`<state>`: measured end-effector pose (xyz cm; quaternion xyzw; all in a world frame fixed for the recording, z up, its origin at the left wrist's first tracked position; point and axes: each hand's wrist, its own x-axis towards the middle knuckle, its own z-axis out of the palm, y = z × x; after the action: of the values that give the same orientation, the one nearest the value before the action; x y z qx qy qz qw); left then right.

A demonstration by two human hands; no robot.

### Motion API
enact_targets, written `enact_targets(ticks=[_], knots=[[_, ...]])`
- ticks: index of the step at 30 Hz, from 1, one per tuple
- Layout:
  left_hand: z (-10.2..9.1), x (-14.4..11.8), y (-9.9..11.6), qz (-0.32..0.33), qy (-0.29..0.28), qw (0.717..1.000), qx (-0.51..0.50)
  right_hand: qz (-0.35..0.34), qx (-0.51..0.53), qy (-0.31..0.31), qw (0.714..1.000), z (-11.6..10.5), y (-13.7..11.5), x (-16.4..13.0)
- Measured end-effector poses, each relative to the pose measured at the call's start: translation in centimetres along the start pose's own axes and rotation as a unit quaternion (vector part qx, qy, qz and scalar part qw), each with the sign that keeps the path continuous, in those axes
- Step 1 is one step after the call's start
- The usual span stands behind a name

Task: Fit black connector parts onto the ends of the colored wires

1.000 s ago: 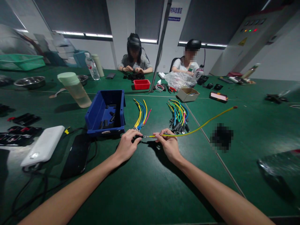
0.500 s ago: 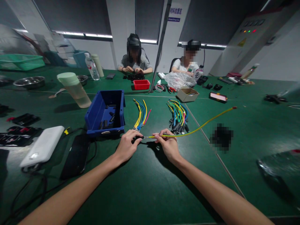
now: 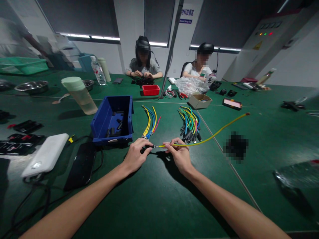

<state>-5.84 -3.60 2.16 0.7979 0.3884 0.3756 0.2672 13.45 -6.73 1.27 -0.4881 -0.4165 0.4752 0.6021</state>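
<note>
My right hand [image 3: 178,152] pinches a yellow wire [image 3: 211,137] close to its metal-tipped end; the rest of the wire curves away to the right. In my left hand [image 3: 138,153] is a small black sleeve [image 3: 149,146], mostly covered by the fingers, its mouth at the wire's metal tip. How far the tip reaches into the sleeve cannot be made out. Just beyond my left hand lies a bunch of yellow, blue and red wires [image 3: 151,121]. A thicker bunch of wires with black sleeves [image 3: 190,124] lies beyond my right hand.
A blue bin [image 3: 96,129] with black sleeves stands left of the wires. A white power bank [image 3: 46,154], a black phone [image 3: 80,166] and cables lie nearer left. A bottle [image 3: 81,99], a red tray [image 3: 151,94] and a small box [image 3: 200,105] stand farther back. Two people sit opposite.
My hands and the wire are almost where they were. At the far left, a person in the background has moved, with an arm now showing more clearly.
</note>
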Motion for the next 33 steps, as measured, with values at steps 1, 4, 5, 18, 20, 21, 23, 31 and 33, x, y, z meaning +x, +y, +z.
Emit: enact_targets(ticks=[1,4,5,18,20,21,23,31,33], knots=[[0.0,0.0,0.0,0.006,-0.001,1.0,-0.002,0.001,0.002,0.0,1.0,0.0,0.0,-0.1],[0.0,0.0,0.0,0.019,-0.001,1.0,-0.005,0.004,0.008,0.0,1.0,0.1,0.0,-0.3],[0.0,0.0,0.1,0.022,0.0,1.0,-0.005,0.005,0.009,0.001,1.0,0.2,0.0,-0.4],[0.0,-0.1,0.2,0.006,-0.008,1.0,-0.018,0.021,0.032,-0.003,0.999,0.1,-0.1,-0.3],[0.0,-0.1,0.3,-0.008,-0.01,1.0,-0.017,0.022,0.038,-0.003,0.999,0.1,-0.2,-0.3],[-0.1,-0.1,0.4,-0.013,-0.009,1.0,-0.018,0.023,0.039,-0.004,0.999,0.1,-0.2,-0.3],[-0.1,-0.2,0.6,-0.023,-0.008,0.999,-0.025,0.025,0.041,-0.006,0.999,0.1,-0.2,-0.3],[0.0,-0.6,1.1,-0.066,-0.014,0.996,-0.065,0.036,0.047,-0.021,0.998,0.2,-0.4,-0.6],[0.1,-0.7,1.1,-0.065,-0.012,0.996,-0.064,0.032,0.05,-0.017,0.998,0.2,-0.4,-0.6]])
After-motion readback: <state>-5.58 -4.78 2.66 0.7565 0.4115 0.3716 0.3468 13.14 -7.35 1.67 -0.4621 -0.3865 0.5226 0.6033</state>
